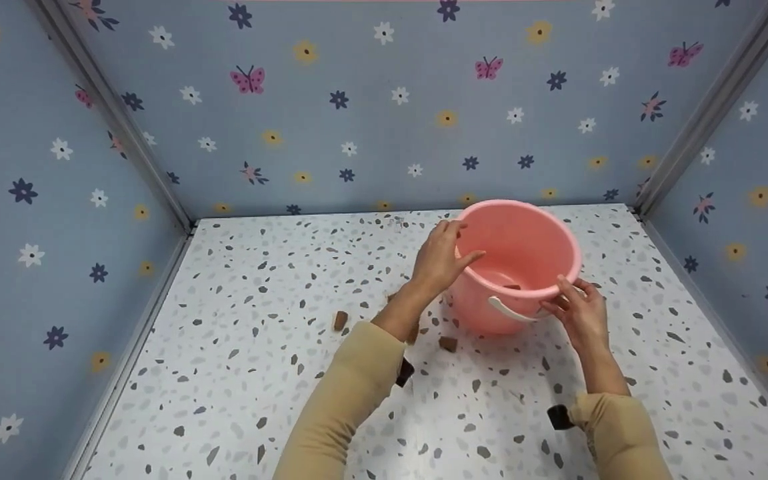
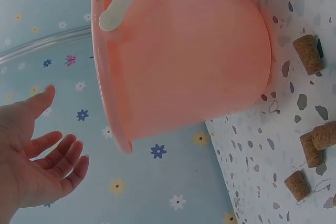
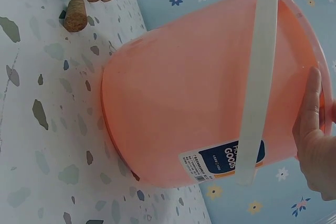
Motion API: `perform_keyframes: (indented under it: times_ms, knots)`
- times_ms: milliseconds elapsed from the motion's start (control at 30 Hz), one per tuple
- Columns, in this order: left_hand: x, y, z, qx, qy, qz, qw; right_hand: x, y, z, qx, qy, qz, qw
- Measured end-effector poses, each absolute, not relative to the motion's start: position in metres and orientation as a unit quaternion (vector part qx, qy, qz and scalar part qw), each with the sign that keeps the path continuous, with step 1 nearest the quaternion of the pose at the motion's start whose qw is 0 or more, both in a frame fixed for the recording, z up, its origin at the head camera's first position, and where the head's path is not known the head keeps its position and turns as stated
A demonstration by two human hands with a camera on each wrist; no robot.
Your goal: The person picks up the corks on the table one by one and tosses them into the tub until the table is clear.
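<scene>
A pink bucket [image 1: 491,313] stands on the speckled tabletop, its white handle [image 2: 123,3] hanging down the near side. My right hand [image 1: 581,317] grips the bucket's right rim, thumb on top and fingers beneath; the right wrist view shows a finger [image 3: 311,98] along the outside wall. My left hand [image 1: 439,260] is beside the left rim, thumb and fingers spread. In the left wrist view, that hand is apart from the bucket with its fingers loosely bent. A small brown piece [image 1: 512,287] shows inside the bucket.
Several brown corks lie on the tabletop left of the bucket, among them one cork [image 1: 341,321] farther left and another [image 1: 448,344] near its base. A flower-patterned wall [image 1: 371,120] rises behind, with side panels left and right. A label [image 3: 220,161] is on the bucket.
</scene>
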State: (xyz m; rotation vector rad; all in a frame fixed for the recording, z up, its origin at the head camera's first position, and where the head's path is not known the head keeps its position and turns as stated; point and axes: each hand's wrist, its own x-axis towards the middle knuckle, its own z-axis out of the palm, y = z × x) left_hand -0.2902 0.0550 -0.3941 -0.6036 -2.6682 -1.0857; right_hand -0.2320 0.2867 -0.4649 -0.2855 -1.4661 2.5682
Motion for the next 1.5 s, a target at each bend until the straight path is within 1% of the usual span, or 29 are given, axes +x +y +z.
perform_keyframes:
  times_ms: [100, 167, 233, 333, 400, 467, 567, 767, 867, 1033, 1100, 1233, 1433, 1467, 1500]
  knots:
    - [-0.290, 0.049, -0.396, -0.206, -0.895, -0.380, 0.109, -0.228, 0.283, -0.456, -0.110, -0.486, 0.864, 0.074]
    - [-0.290, 0.044, -0.397, -0.204, -0.891, -0.390, 0.110, -0.230, 0.286, -0.461, -0.103, -0.487, 0.864, 0.076]
    - [-0.290, 0.039, -0.398, -0.200, -0.887, -0.402, 0.112, -0.237, 0.294, -0.474, -0.086, -0.490, 0.864, 0.081]
    - [-0.290, 0.031, -0.399, -0.190, -0.886, -0.408, 0.113, -0.260, 0.317, -0.517, -0.064, -0.476, 0.872, 0.093]
    - [-0.290, 0.025, -0.401, -0.187, -0.885, -0.411, 0.116, -0.275, 0.333, -0.541, -0.064, -0.480, 0.870, 0.090]
    - [-0.291, 0.018, -0.404, -0.184, -0.882, -0.417, 0.121, -0.284, 0.342, -0.556, -0.069, -0.472, 0.874, 0.091]
    - [-0.291, 0.007, -0.408, -0.181, -0.874, -0.433, 0.128, -0.281, 0.339, -0.549, -0.073, -0.482, 0.869, 0.083]
    - [-0.293, -0.015, -0.421, -0.167, -0.865, -0.453, 0.136, -0.269, 0.327, -0.531, -0.073, -0.493, 0.863, 0.087]
    - [-0.294, -0.025, -0.430, -0.161, -0.862, -0.459, 0.141, -0.268, 0.326, -0.530, -0.063, -0.481, 0.870, 0.089]
    - [-0.293, -0.043, -0.444, -0.151, -0.849, -0.485, 0.149, -0.252, 0.308, -0.502, -0.082, -0.486, 0.865, 0.096]
    - [-0.293, -0.050, -0.449, -0.144, -0.844, -0.495, 0.149, -0.241, 0.296, -0.483, -0.099, -0.496, 0.857, 0.099]
    - [-0.292, -0.063, -0.460, -0.124, -0.839, -0.510, 0.144, -0.231, 0.285, -0.462, -0.118, -0.495, 0.857, 0.088]
    - [-0.288, -0.078, -0.478, -0.091, -0.836, -0.524, 0.134, -0.232, 0.285, -0.464, -0.105, -0.509, 0.850, 0.090]
    - [-0.287, -0.080, -0.481, -0.086, -0.835, -0.526, 0.133, -0.240, 0.294, -0.479, -0.081, -0.490, 0.864, 0.087]
    - [-0.287, -0.083, -0.484, -0.080, -0.834, -0.529, 0.132, -0.240, 0.295, -0.481, -0.077, -0.496, 0.861, 0.089]
